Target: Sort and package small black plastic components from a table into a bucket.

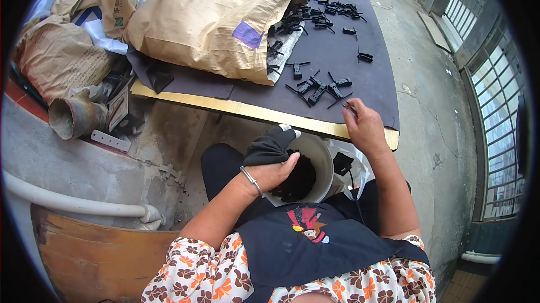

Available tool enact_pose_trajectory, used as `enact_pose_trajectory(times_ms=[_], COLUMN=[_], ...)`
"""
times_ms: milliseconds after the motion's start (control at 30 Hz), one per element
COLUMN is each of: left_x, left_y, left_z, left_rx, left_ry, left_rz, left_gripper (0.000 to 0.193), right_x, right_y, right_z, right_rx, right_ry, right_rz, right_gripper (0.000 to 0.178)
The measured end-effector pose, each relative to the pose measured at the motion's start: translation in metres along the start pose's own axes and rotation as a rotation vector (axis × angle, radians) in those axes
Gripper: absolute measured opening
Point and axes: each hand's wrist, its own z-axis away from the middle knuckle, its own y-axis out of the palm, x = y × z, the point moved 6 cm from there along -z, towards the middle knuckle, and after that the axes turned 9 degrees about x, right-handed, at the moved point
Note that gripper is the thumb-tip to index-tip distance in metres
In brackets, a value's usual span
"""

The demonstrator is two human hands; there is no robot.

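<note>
My left hand [274, 172], with a silver bangle at the wrist, is above the mouth of a white bucket [324, 162]. Black cloth [271, 146] with whitish tips covers its fingers, so their pose is hidden; the thumb is bare. Inside the bucket lies a dark mass [301, 179] of small pieces. My right hand [364, 126] is at the table's near edge, its thumb and forefinger pinched together around a small dark bit I cannot make out. Just beyond it sits a cluster of black plastic clip-like parts [318, 92] with thin legs.
A large brown paper sack [208, 27] lies on the dark-covered table [343, 55], its mouth spilling more black parts [332, 9]. A white plastic bag [360, 176] hangs right of the bucket. Sacks and a rusty pipe [70, 117] crowd the left; barred windows [500, 117] line the right.
</note>
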Motion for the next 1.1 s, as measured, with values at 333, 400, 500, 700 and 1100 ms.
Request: enact_pose_trajectory(times_ms=[333,400,500,700,1100], left_x=[0.02,0.025,0.021,0.024,0.022], left_y=[0.034,0.043,0.047,0.059,0.048], left_z=[-0.004,-0.003,-0.005,0.001,-0.005], left_rx=[0.17,0.271,0.328,0.392,0.137], left_ry=[-0.27,-0.353,-0.353,-0.367,-0.45], left_rz=[0.668,0.68,0.667,0.691,1.429], left_gripper=[0.034,0.031,0.03,0.036,0.033], right_x=[-0.023,-0.021,-0.014,-0.014,0.04], right_y=[0.003,0.001,-0.005,0.002,0.017], right_z=[-0.004,0.001,-0.003,-0.011,0.035], right_rx=[0.071,0.038,0.048,0.03,0.149], right_ry=[-0.125,-0.126,-0.021,-0.01,-0.348], right_rz=[0.286,0.239,0.15,0.244,-0.426], right_gripper=[0.015,0.016,0.019,0.022,0.012])
